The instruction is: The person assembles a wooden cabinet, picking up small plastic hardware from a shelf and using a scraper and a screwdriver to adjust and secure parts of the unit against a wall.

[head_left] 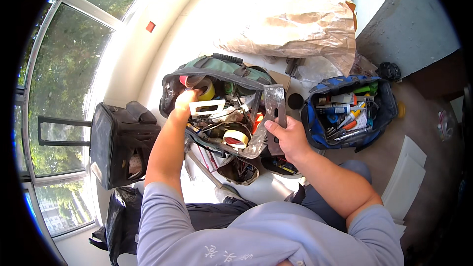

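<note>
A green and black tool bag [224,69] lies open in front of me, packed with mixed tools. My left hand [187,99] reaches into its left side, fingers mostly hidden, beside a yellow tape roll [208,90] and a red-edged roll [184,80]. Just right of that wrist is a pale rectangular frame-like handle [207,109]. A cream-coloured tape roll [236,139] rests near the bag's front edge. My right hand [287,135] grips a long, flat, dark tool [274,103] with a worn, stained surface, upright at the bag's right end; its exact kind is unclear.
A blue tool bag [351,140] full of tubes and hand tools stands at the right. Left is a black case [116,140] with a pull handle, near the windows. Brown wrapping [300,32] covers something behind. White panels [405,177] lie at the right.
</note>
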Demonstrator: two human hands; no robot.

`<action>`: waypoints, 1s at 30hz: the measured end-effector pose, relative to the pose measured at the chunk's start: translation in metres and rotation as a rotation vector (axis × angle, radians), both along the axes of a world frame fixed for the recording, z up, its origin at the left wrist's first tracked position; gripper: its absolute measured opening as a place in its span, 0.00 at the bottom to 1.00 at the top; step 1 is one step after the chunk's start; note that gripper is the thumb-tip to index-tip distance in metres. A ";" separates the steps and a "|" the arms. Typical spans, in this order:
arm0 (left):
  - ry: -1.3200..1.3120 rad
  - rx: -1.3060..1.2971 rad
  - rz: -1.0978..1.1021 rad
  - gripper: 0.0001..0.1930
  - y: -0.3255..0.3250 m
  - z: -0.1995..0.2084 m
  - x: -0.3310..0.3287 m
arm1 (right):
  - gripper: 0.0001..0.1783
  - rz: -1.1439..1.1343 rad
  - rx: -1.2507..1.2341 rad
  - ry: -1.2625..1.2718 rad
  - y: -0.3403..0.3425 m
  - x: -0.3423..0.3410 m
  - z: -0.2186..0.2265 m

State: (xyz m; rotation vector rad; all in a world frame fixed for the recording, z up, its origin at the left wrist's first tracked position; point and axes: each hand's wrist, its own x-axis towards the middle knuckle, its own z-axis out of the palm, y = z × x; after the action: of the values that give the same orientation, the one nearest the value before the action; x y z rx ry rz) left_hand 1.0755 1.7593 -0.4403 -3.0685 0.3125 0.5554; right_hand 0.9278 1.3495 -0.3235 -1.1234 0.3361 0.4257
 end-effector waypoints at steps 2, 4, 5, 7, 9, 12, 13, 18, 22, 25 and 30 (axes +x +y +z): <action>0.005 -0.289 0.164 0.14 -0.014 0.025 0.006 | 0.09 -0.025 -0.012 0.002 -0.007 0.003 -0.002; -0.231 -0.312 0.084 0.16 -0.005 0.034 -0.002 | 0.09 -0.013 -0.019 -0.014 -0.008 0.002 -0.005; -0.251 -0.336 0.144 0.16 -0.010 0.045 -0.002 | 0.09 -0.013 -0.015 -0.010 -0.009 0.003 -0.005; -0.275 -0.492 0.271 0.18 -0.005 0.055 -0.004 | 0.09 -0.002 -0.004 -0.003 -0.011 0.004 -0.002; -0.169 -0.600 0.446 0.20 -0.004 0.069 0.002 | 0.09 0.004 -0.021 -0.007 -0.014 0.006 -0.009; -0.093 -0.826 0.599 0.15 -0.010 0.094 0.004 | 0.09 0.016 -0.025 0.005 -0.015 0.008 -0.002; -0.018 -0.953 0.646 0.13 0.003 0.090 0.007 | 0.09 0.024 -0.022 0.012 -0.014 0.009 0.000; 0.016 -1.201 0.848 0.11 -0.008 0.083 0.027 | 0.08 0.028 -0.001 0.039 -0.020 0.020 -0.006; -0.010 -1.206 0.831 0.11 -0.004 0.083 0.022 | 0.08 0.032 -0.041 0.044 -0.020 0.024 0.000; -0.125 -1.010 0.729 0.15 -0.046 0.081 -0.001 | 0.08 0.008 -0.069 0.041 -0.023 0.026 -0.009; -0.036 -1.131 0.557 0.14 -0.117 0.084 -0.045 | 0.09 0.034 -0.103 0.091 -0.021 0.027 -0.013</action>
State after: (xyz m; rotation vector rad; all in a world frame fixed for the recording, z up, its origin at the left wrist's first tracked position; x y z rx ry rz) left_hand 1.0304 1.6426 -0.3560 -4.2895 -0.4218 0.3908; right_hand 0.9548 1.3285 -0.3369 -1.2140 0.4233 0.4953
